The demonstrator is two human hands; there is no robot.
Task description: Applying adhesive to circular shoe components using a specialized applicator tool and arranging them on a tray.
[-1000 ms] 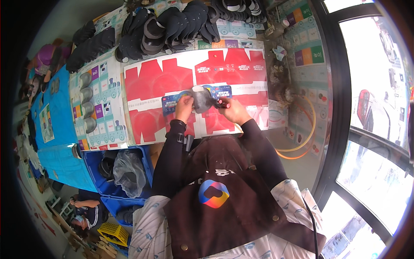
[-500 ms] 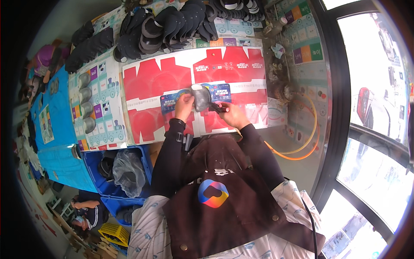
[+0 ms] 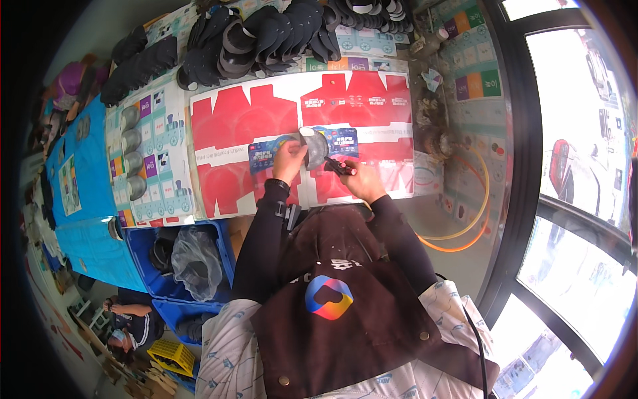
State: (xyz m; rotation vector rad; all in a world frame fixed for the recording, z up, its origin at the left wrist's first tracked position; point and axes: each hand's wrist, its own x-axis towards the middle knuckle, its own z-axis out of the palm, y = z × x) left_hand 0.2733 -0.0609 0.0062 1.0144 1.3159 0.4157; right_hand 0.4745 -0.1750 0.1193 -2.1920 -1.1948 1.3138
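A: Clock centred on the grey curved piece (image 3: 316, 149). Where is it?

B: Between your hands, tilted, its pale end toward eleven, above the red-and-white sheet (image 3: 229, 110). Whether it touches the sheet, cannot tell.

A: Your left hand (image 3: 288, 161)?

B: At eight o'clock, thumb and fingers pinching the piece's near-left edge.

A: Your right hand (image 3: 362, 181)?

B: At four, fingers wrapped round a black-and-red tool (image 3: 341, 167). Its dark tip lies right by the piece's lower right edge; contact unclear.

A: Around you?

B: Blue printed panel (image 3: 344, 141) at three, just beside the piece. Heaped black curved pieces (image 3: 282, 36) at eleven. Row of grey cups (image 3: 132, 162) at nine, well apart from your hands. Yellow and orange hoses (image 3: 482, 199) near four.

A: Lower down?

B: At eight, a blue bin (image 3: 226, 249) with a clear plastic bag (image 3: 198, 263) in it; yellow crate (image 3: 171, 356) at seven.
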